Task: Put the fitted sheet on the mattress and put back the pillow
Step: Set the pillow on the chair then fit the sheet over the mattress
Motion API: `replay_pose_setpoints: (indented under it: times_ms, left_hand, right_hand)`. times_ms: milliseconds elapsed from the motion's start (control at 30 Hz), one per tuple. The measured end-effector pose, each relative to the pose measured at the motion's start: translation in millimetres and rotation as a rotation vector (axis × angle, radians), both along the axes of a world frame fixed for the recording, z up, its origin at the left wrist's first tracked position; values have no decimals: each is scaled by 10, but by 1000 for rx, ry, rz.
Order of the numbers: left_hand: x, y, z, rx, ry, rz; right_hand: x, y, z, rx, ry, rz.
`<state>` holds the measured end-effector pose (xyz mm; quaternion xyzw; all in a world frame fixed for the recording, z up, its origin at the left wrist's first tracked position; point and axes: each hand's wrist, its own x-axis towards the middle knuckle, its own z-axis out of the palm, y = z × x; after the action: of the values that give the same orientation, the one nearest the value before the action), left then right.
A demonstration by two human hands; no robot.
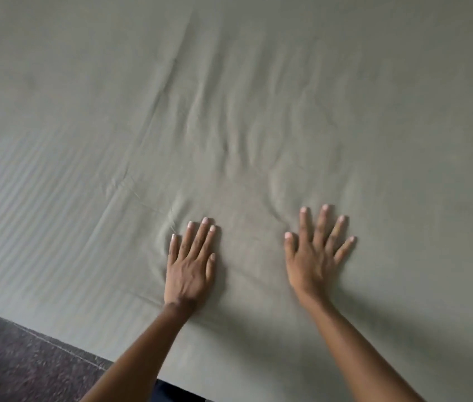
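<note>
The sheet (258, 68) lies spread over the mattress, which it hides, and fills the view from 8 o'clock round to 5 o'clock. Its near edge (55, 342) crosses the 7 o'clock corner above the floor (12, 364). By my judgement the fitting is mostly done here: the cloth covers the top and goes down past the visible edge, though no corner shows, so I cannot tell whether all are tucked. What is left seems to be smoothing, since a fan of creases (244, 134) runs toward 12 o'clock from the hands, with finer ripples (12, 198) at 9 o'clock. The left hand (190, 265) lies flat on the sheet just below centre, fingers straight and close together. The right hand (315, 256), at its 3 o'clock side and apart from it, presses flat too, fingers spread wide; neither holds anything. The pillow is not in view, so putting it back looks not yet done. Count: one sheet, two hands, no pillow seen
</note>
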<state>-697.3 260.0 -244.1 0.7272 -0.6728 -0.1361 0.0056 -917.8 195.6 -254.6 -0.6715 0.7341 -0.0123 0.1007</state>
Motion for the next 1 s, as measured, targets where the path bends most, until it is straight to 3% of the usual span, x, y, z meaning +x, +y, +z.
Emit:
replay_pose_setpoints:
  times_ms: [233, 533, 833, 900, 1000]
  left_hand:
    - [499, 68, 97, -94, 150, 60]
    - [1388, 197, 7, -110, 125, 119]
    - [2160, 28, 128, -203, 254, 204]
    - [2343, -44, 198, -182, 304, 211]
    - [2479, -287, 310, -24, 361, 57]
  right_hand:
    - [1516, 52, -32, 41, -50, 231]
    - [2248, 105, -94, -15, 23, 204]
    - [3750, 138, -135, -61, -10, 320]
    - [3960, 86, -88, -41, -47, 365]
    - [4009, 143, -173, -65, 7, 425]
